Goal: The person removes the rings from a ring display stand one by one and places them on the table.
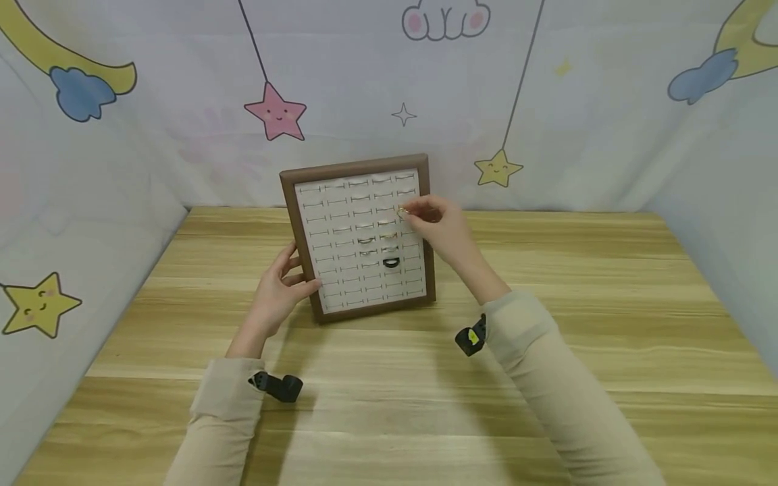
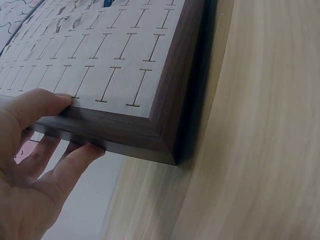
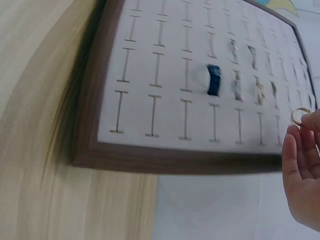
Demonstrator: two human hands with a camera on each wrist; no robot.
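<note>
Ring display tray [image 1: 302, 223] stands tilted on the desk [image 1: 547, 324], steadied at its left edge by the left hand [image 1: 276, 293], thumb on the front and fingers [image 2: 75, 160] behind the frame. Right hand [image 1: 440, 226] pinches a gold ring [image 3: 299, 116] by the right-hand slots. Judging by this, few slots are filled: several rings, one dark ring [image 3: 213, 80], most rows bare.

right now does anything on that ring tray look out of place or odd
Mostly the ring tray itself: it stands tilted, its far edge raised, steadied by the left hand. One dark ring stands out among pale ones. The right hand pinches a gold ring.
</note>
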